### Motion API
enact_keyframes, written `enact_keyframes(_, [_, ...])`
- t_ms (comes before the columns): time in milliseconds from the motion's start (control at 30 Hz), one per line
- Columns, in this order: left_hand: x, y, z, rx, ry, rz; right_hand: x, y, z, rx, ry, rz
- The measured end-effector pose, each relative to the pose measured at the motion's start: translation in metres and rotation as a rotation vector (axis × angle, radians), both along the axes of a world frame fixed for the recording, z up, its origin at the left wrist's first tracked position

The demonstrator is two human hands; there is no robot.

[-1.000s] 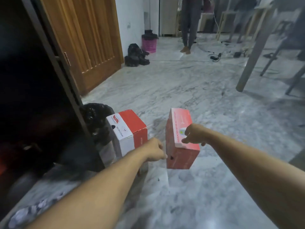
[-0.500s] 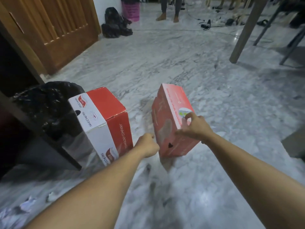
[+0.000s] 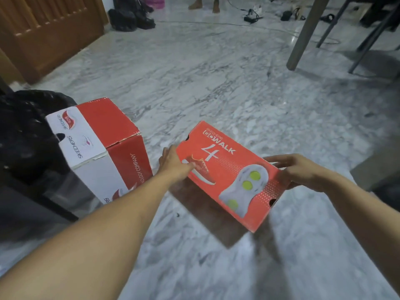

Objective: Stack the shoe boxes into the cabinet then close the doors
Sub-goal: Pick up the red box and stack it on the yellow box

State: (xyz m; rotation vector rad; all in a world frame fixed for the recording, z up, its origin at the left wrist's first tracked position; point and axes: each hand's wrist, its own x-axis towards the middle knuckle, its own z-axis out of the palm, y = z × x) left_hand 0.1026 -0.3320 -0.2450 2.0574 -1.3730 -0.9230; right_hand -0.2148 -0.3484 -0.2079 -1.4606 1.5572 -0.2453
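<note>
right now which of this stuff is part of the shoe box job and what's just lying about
Job:
- GOwalk box, held by left hand and right hand
- red and white box, standing on the floor

Lying about:
- black plastic bag, left of the boxes
- dark bags by the wooden door
- cables
- table leg

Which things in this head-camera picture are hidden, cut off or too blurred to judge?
- Cabinet: only a dark edge at the frame's left shows; inside and doors out of view.
- GOwalk box: its underside faces away; left hand and right hand cover its ends.
- White-and-red Skechers box: side print cut by the left forearm.
- Standing person: only feet, cut by the top edge.
</note>
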Motion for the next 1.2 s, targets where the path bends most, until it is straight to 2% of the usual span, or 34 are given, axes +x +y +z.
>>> enact_keyframes(133, [0.004,-0.007,0.001,0.065,0.156,0.008,-0.011,-0.012,-0.021,-0.375,0.122,-0.443])
enact_keyframes(233, [0.002,-0.009,-0.002,0.065,0.164,-0.020,-0.013,-0.002,-0.025,-0.291,0.179,-0.605])
enact_keyframes(333, [0.000,-0.005,-0.009,0.046,0.151,-0.052,-0.006,0.024,-0.027,-0.032,0.113,-0.559])
enact_keyframes(400, [-0.001,0.001,-0.014,0.079,0.190,-0.106,-0.002,0.042,-0.030,0.016,0.025,-0.535])
enact_keyframes(567, [-0.001,0.010,-0.036,0.167,0.185,-0.221,-0.007,0.072,-0.041,0.009,0.001,-0.548])
enact_keyframes(700, [-0.008,0.025,-0.024,0.170,0.313,-0.271,-0.012,0.094,-0.047,-0.041,-0.037,-0.540])
enact_keyframes(900, [-0.020,0.049,-0.017,0.108,0.400,-0.222,-0.012,0.117,-0.052,-0.210,-0.103,-0.539])
enact_keyframes(1000, [-0.022,0.064,-0.010,0.060,0.371,-0.206,-0.019,0.127,-0.042,-0.220,-0.126,-0.546])
enact_keyframes(1200, [-0.026,0.098,0.047,-0.067,0.373,-0.193,-0.036,0.160,0.006,-0.297,-0.214,-0.542])
